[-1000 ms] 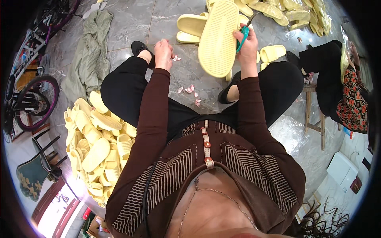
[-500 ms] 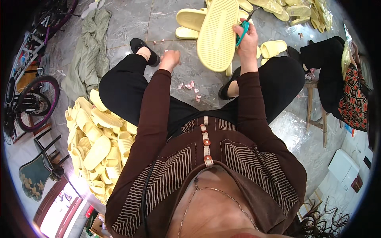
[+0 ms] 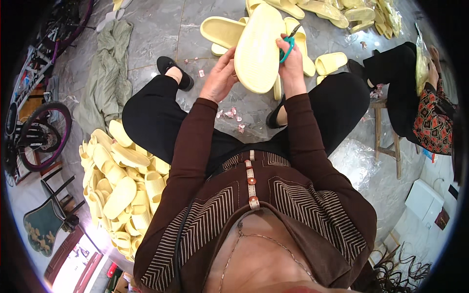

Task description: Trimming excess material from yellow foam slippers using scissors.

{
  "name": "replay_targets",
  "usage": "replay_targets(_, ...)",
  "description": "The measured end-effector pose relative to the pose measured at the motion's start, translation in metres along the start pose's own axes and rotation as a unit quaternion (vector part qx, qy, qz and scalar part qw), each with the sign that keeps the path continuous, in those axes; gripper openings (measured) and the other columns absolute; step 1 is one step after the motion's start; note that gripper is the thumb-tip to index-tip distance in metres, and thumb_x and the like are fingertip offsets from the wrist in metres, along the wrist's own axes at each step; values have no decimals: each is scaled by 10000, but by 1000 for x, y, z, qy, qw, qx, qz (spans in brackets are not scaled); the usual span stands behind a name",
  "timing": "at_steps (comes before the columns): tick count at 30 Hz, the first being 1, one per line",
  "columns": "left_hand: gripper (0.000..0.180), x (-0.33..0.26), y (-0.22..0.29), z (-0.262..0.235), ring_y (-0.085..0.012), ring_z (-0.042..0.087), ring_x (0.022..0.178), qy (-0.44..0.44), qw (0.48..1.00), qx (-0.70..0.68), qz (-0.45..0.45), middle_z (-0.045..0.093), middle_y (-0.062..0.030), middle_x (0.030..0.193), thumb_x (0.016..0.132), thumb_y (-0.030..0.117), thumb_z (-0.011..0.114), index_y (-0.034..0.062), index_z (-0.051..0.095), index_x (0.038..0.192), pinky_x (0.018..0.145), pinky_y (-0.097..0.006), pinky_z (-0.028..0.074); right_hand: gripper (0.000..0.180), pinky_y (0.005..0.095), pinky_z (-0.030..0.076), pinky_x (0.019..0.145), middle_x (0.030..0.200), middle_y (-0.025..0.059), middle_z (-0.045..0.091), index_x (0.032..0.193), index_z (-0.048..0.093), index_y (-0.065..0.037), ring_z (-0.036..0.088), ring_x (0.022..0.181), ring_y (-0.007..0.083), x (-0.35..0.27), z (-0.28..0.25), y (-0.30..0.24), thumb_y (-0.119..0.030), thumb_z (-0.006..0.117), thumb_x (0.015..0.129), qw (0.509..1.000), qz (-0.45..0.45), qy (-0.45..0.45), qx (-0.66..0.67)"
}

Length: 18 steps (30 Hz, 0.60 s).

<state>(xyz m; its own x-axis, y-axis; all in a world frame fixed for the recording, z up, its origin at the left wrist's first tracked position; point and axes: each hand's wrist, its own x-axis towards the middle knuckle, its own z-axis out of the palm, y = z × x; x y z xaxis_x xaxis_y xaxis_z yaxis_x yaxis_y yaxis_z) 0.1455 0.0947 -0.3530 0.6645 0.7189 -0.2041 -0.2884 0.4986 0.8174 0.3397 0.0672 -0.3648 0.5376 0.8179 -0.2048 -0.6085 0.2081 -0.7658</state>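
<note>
A pale yellow slipper (image 3: 258,48) is held sole-up in front of me, above the grey floor. My left hand (image 3: 220,77) touches its left edge with the fingers spread against it. My right hand (image 3: 291,64) is at the slipper's right edge and grips small teal-handled scissors (image 3: 289,43), whose blades point up and away. Both my sleeves are dark brown and my knees in black trousers frame the hands.
A heap of yellow slippers (image 3: 119,183) lies at my left. More slippers (image 3: 337,12) lie on the floor ahead. Pink scraps (image 3: 233,117) dot the floor between my feet. A person sits on a wooden stool (image 3: 386,122) at right. A bicycle wheel (image 3: 41,136) and green cloth (image 3: 110,73) are at left.
My left hand has come from my left knee across to the slipper's left edge. The right hand with the scissors stayed at the slipper's right edge.
</note>
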Motion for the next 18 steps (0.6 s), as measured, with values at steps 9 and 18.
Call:
replay_targets(9,641,6,-3,12,-163,372,1216,-62,997,-21,46,324,-63,1368,881,188,530,61,169,1396,992,-287,315,329,302,506,733,896,87,560,1036,468,1,581,788,187,-8,2,22,-25,598,736,975,160,1,154)
replay_targets(18,463,7,-11,-4,-213,496,1081,111,849,451,253,420,-120,1293,888,194,510,40,365,1299,866,-324,428,356,298,471,780,951,76,533,1059,440,-12,551,863,186,-10,8,29,4,582,733,994,-13,70,88)
